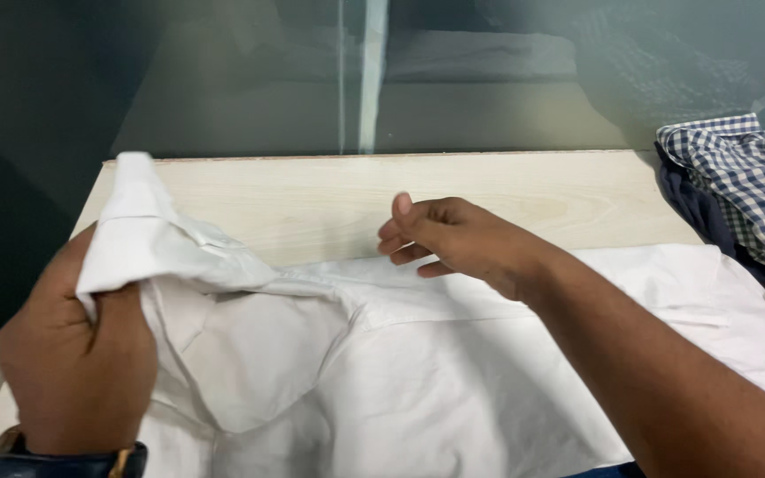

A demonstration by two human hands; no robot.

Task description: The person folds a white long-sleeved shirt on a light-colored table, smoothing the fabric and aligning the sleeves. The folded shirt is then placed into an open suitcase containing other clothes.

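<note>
A white shirt point(418, 372) lies spread across a pale wooden worktop point(506, 195), covering most of its near side. The left hand point(77, 354), with a dark watch strap point(64, 462) at the wrist, has its grip closed tight on a bunched fold of the shirt at the left and lifts it off the surface. The right hand point(453, 239) hovers over the shirt's upper edge, fingers loosely curled and part open, holding nothing. A blue and white checked shirt point(745, 186) lies crumpled at the worktop's far right corner.
</note>
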